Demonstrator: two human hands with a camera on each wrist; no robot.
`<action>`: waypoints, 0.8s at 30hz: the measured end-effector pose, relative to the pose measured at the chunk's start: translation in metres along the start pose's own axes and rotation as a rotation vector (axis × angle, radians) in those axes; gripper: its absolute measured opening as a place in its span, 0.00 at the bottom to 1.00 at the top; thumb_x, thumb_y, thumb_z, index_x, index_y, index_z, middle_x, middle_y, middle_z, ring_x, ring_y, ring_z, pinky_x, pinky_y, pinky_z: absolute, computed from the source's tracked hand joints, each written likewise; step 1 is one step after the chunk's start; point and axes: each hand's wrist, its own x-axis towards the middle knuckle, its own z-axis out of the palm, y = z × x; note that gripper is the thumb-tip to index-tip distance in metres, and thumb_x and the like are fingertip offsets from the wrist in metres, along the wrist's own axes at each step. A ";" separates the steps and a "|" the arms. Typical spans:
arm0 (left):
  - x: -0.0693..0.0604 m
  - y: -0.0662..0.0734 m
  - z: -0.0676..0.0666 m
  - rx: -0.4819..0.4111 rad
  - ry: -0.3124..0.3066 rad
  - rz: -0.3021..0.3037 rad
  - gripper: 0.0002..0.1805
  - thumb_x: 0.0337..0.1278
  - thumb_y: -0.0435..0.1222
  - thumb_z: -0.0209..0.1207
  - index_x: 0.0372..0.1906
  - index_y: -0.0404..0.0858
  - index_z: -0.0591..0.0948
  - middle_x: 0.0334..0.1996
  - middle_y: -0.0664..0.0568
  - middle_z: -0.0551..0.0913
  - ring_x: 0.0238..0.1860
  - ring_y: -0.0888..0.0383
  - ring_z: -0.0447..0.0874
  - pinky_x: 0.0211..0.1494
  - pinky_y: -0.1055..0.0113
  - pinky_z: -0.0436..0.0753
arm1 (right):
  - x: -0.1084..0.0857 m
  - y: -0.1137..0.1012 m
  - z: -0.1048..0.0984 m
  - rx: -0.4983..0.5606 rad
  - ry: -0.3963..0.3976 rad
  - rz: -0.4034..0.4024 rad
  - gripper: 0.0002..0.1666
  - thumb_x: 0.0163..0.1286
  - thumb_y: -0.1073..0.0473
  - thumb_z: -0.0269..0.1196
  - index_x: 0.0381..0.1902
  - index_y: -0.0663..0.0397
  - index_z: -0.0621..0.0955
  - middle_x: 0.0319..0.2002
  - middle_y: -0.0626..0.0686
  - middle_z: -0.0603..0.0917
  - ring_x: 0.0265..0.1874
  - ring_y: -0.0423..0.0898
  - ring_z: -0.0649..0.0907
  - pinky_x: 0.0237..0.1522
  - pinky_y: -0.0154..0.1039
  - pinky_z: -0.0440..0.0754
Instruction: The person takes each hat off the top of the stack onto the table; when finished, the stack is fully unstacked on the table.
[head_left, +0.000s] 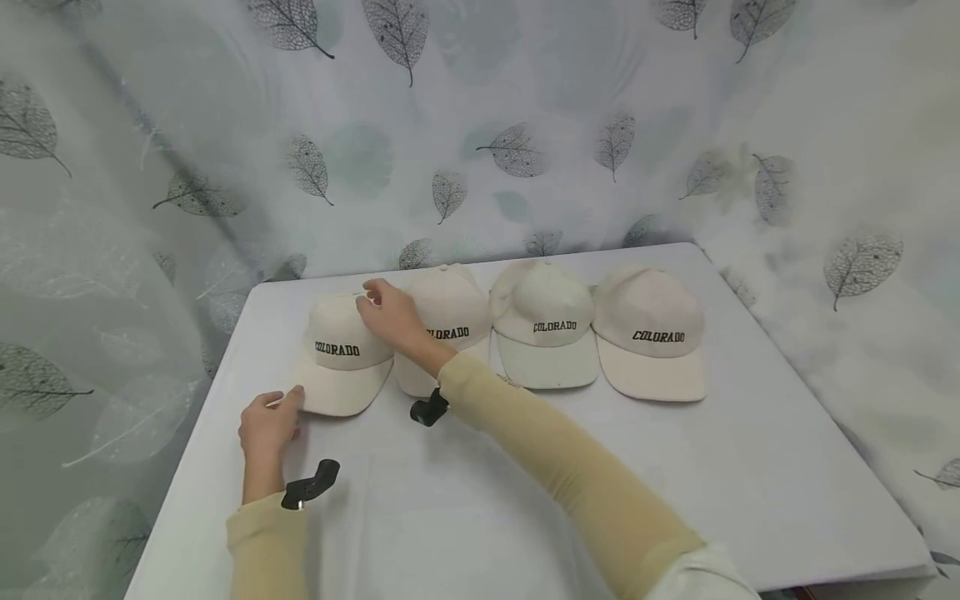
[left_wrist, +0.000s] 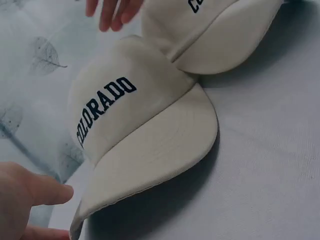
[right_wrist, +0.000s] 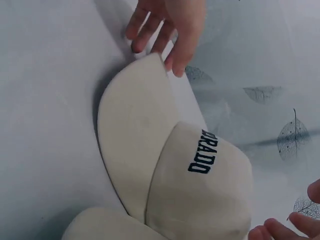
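The leftmost cream baseball cap (head_left: 341,346), lettered COLORADO, lies with its brim toward me. Beside the left corner of that brim is my left hand (head_left: 268,427). In the left wrist view a fingertip of the left hand (left_wrist: 25,205) meets the brim edge, while the thumb stands apart from it. My right hand (head_left: 393,317) is over the right side of the same cap's crown, fingers loosely bent and holding nothing. In the left wrist view those fingertips (left_wrist: 112,15) hang just off the crown. My right forearm partly covers the second cap (head_left: 442,300).
To the right, a third cap (head_left: 551,317) and a fourth cap (head_left: 652,333) continue the row, sides touching or nearly so. All lie on a white table (head_left: 465,500). Leaf-printed curtain fabric (head_left: 480,125) hangs behind and at both sides.
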 end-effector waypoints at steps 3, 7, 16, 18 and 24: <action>0.003 -0.001 0.004 -0.059 -0.032 -0.022 0.38 0.69 0.53 0.53 0.70 0.28 0.66 0.58 0.29 0.76 0.31 0.46 0.86 0.46 0.51 0.83 | -0.002 0.000 0.007 -0.010 -0.052 0.098 0.27 0.77 0.51 0.50 0.68 0.58 0.72 0.62 0.56 0.78 0.60 0.48 0.77 0.59 0.38 0.75; 0.004 -0.001 0.006 -0.148 -0.061 -0.062 0.41 0.67 0.53 0.56 0.73 0.29 0.62 0.55 0.30 0.78 0.27 0.53 0.83 0.62 0.43 0.72 | 0.001 0.005 0.011 -0.050 -0.039 0.139 0.28 0.78 0.52 0.48 0.69 0.60 0.70 0.65 0.58 0.75 0.64 0.51 0.73 0.64 0.40 0.70; 0.007 -0.009 0.002 -0.430 -0.187 -0.172 0.38 0.72 0.42 0.54 0.76 0.28 0.52 0.57 0.33 0.75 0.30 0.63 0.86 0.47 0.65 0.83 | 0.009 0.019 0.017 -0.015 -0.026 0.298 0.29 0.81 0.49 0.43 0.71 0.58 0.69 0.71 0.54 0.68 0.71 0.49 0.65 0.70 0.40 0.61; 0.007 -0.009 0.002 -0.483 -0.189 -0.196 0.37 0.72 0.39 0.54 0.76 0.29 0.53 0.57 0.34 0.74 0.31 0.64 0.85 0.43 0.69 0.84 | 0.010 0.020 0.018 -0.009 -0.026 0.330 0.30 0.81 0.50 0.40 0.71 0.59 0.69 0.72 0.54 0.67 0.70 0.47 0.66 0.69 0.38 0.61; 0.009 -0.009 0.004 -0.520 -0.186 -0.238 0.38 0.73 0.39 0.54 0.77 0.32 0.50 0.57 0.37 0.74 0.34 0.63 0.85 0.45 0.69 0.84 | 0.013 0.022 0.018 -0.053 -0.049 0.370 0.31 0.81 0.50 0.36 0.69 0.61 0.71 0.68 0.55 0.71 0.63 0.47 0.72 0.64 0.39 0.68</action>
